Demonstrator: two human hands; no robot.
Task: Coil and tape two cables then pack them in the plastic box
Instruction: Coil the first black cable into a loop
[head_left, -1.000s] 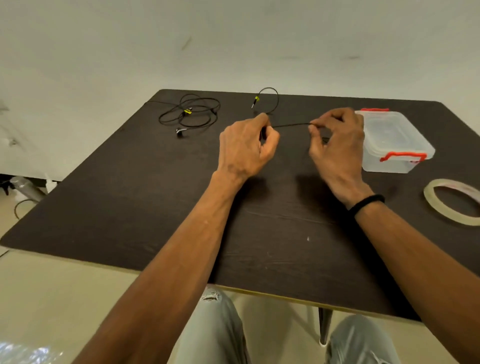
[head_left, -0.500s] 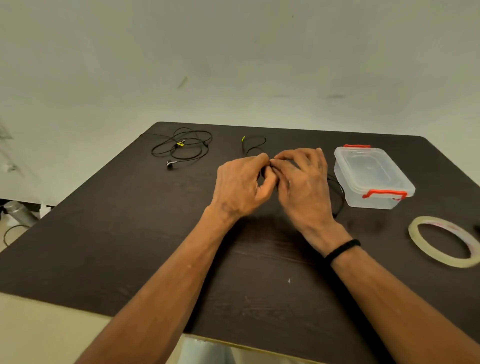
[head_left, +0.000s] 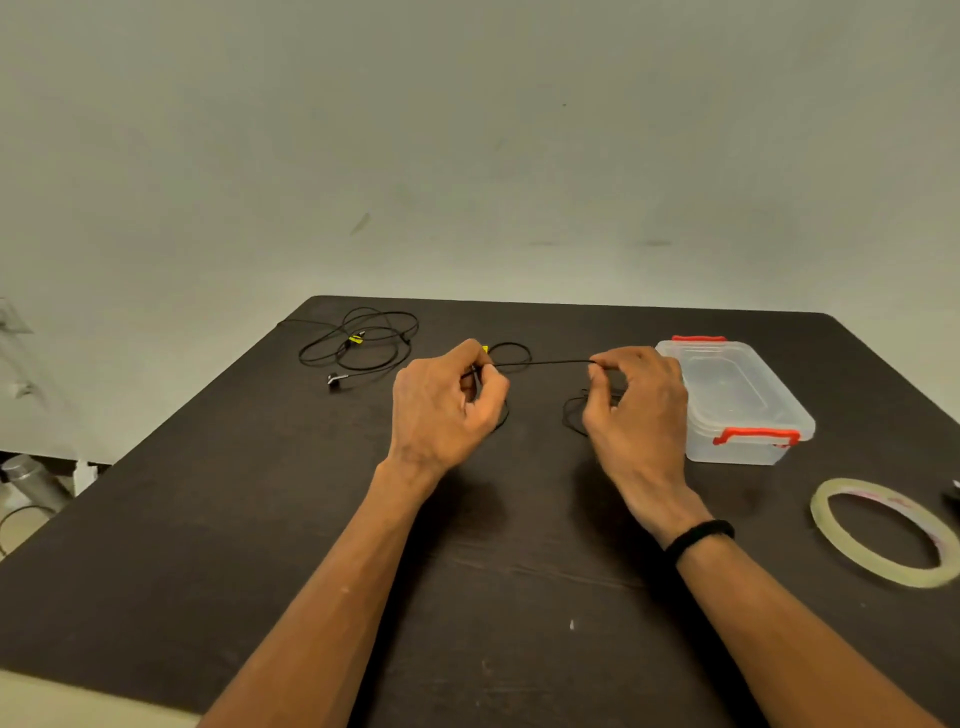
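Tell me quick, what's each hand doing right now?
Left hand: pinching the thin black cable.
Right hand: pinching the same cable, stretched between both hands.

There is one view only, from the camera on my head. It looks forward and down across the dark surface from its near edge toward the far edge and the pale wall behind. It sits close, with my forearms reaching in from the bottom.
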